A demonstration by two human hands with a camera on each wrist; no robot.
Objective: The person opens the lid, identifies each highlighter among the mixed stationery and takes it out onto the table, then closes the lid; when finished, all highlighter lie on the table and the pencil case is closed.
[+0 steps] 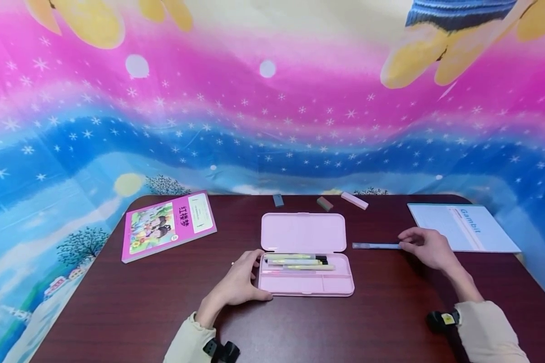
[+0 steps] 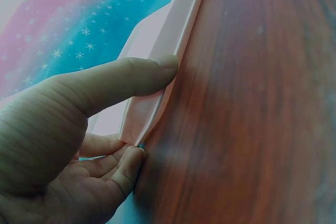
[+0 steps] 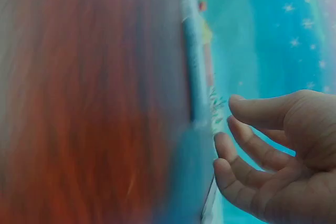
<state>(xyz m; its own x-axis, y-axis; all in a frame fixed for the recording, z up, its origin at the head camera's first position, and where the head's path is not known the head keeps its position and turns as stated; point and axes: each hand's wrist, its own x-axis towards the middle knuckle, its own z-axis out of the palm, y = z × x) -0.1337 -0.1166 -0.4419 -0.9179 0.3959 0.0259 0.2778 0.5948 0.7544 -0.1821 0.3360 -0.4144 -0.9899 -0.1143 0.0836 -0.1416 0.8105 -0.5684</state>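
Note:
A pink pencil case (image 1: 303,232) lies with its lid folded back. Several pale pens with yellow markings (image 1: 295,262) sit in its upper compartment, some black-tipped, and a thin pinkish pen (image 1: 288,272) is below them. My left hand (image 1: 238,280) holds the case's left end, the thumb (image 2: 152,74) along the front wall and the other fingers round the end. A light blue pen (image 1: 372,246) with a clear cap lies right of the case. My right hand (image 1: 429,247) hovers at its right end; in the right wrist view the loosely bent fingers (image 3: 228,179) stand apart from the pen.
A pink picture-cover book (image 1: 168,227) lies at the left. A white "Gambit" pad (image 1: 468,227) is at the right, close behind my right hand. Near the back edge are a grey-blue block (image 1: 278,200), a brown-green block (image 1: 324,203) and a pink-white bar (image 1: 354,200). A patterned cloth hangs behind.

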